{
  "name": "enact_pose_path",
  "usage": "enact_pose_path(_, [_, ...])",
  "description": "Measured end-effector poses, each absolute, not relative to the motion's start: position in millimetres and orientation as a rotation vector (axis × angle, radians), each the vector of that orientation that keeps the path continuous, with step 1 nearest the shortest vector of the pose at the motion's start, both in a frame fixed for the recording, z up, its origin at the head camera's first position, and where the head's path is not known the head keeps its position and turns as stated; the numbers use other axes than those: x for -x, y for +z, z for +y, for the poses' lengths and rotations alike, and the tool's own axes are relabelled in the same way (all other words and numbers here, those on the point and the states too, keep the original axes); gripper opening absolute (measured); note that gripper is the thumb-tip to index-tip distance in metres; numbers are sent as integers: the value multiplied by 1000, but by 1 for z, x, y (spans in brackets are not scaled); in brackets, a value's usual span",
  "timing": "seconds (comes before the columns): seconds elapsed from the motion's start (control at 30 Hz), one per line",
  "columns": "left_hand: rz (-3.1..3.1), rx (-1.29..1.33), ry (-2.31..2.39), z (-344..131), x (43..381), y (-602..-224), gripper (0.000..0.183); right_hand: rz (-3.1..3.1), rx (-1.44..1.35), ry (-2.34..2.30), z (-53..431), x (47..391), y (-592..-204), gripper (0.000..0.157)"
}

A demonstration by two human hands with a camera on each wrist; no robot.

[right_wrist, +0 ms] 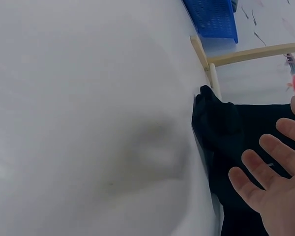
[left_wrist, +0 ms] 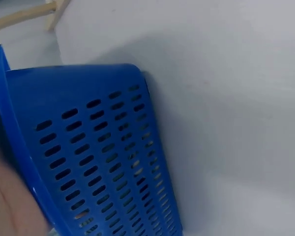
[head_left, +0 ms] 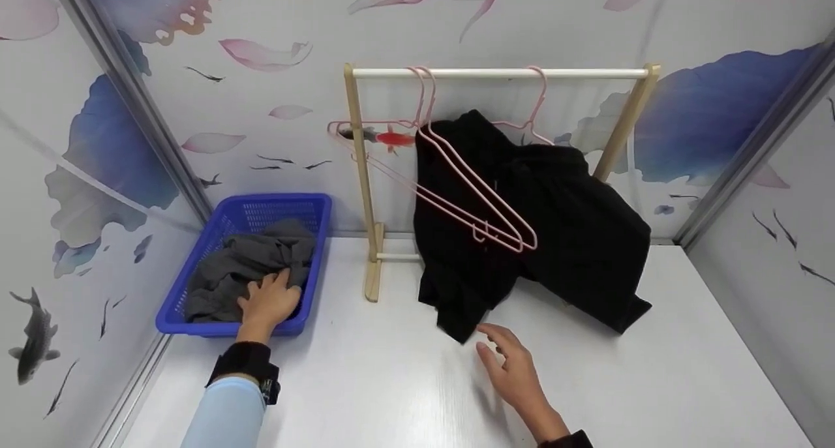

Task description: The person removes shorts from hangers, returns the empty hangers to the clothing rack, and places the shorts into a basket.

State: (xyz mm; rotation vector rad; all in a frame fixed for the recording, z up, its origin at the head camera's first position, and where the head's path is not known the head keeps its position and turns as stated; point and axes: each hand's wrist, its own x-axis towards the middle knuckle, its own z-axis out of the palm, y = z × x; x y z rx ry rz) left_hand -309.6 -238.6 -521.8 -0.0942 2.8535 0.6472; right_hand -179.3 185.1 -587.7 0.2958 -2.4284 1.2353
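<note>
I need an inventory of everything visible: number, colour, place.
Table: one, white, underneath
Basket: one, blue, on table's left
Cloth: one heap, grey, in basket
Rack: one, wood and white, back of table
Hangers: three, pink, hooked on rack
Garment: apparently one, black, at rack
Wall panels: three, white with pictures, left, back, right
Corner posts: two, grey, between panels
Wrist straps: two, black, on wrists
Sleeve: one, light blue, left arm
Left hand: one, bare, on cloth
Right hand: one, bare, near garment

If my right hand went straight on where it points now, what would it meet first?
Most likely the black pants, near a leg hem just ahead of your right hand, though the depth is hard to judge.
</note>
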Motion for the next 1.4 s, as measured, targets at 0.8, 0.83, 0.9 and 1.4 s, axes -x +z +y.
enact_pose_path(0.8, [3461, -161, 937, -168, 273, -513, 63, -2305, -326, 925, 235, 190, -533, 32])
enact_pose_path(0.83, [3476, -201, 954, -163, 271, -512, 63, -2300, -325, 922, 237, 190, -531, 32])
enact_pose_path(0.9, [3508, -281, 982, -154, 267, -510, 61, -2284, -328, 916, 240, 190, -528, 33])
enact_pose_path(1.4, [3562, -612, 1147, -97, 243, -501, 57, -2121, -418, 882, 256, 196, -522, 38])
